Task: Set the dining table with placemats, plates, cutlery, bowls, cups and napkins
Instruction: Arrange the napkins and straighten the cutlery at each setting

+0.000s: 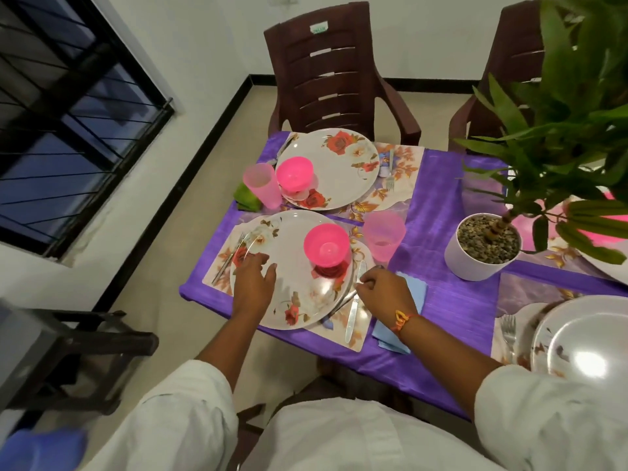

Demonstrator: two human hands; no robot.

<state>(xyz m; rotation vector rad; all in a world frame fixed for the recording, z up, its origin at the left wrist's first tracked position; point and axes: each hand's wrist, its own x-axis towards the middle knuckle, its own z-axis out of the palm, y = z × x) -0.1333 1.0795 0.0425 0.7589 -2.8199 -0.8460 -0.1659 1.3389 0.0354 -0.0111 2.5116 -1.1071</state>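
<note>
Knife [352, 316] right of near plate [299, 300], long axis near-far, far end at my right hand [385, 290]. Its fingers curled, can't tell if pinching. Left hand [253, 283] relaxed, resting on plate.

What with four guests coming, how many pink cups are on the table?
2. One pink cup stands left of the far plate, the other right of the near plate. The plant may hide more.

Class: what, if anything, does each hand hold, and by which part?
The left hand rests open on the near plate, holding nothing. The right hand pinches a piece of cutlery beside that plate; the fingers hide which part.
</note>
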